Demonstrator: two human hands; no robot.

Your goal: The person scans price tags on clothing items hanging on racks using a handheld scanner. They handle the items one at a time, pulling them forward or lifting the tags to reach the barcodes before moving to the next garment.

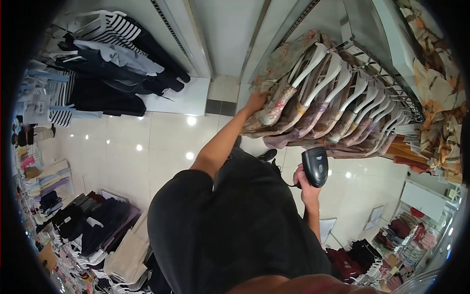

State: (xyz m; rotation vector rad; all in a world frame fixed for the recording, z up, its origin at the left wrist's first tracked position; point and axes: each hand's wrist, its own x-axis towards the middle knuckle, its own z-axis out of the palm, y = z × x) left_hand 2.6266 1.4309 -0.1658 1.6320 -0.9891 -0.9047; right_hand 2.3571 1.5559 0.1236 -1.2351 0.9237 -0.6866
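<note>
My right hand [307, 183] is wrapped around the handle of a black barcode scanner [316, 166], held beside my body with its head raised. A dark cord hangs near the hand. My left hand [257, 101] reaches forward to the first floral garment [278, 108] on the rail and grips its edge; the fingertips are partly hidden by the fabric. Behind that garment, several patterned garments [338, 125] hang in a close row on white hangers [333, 78].
A metal rail [391, 83] carries the row along the wall. Dark and striped clothes [115, 54] hang at upper left above a white platform [188, 95]. Folded trousers [129, 255] lie at lower left. More garments [345, 262] hang at lower right. Shiny tiled floor [166, 132] surrounds me.
</note>
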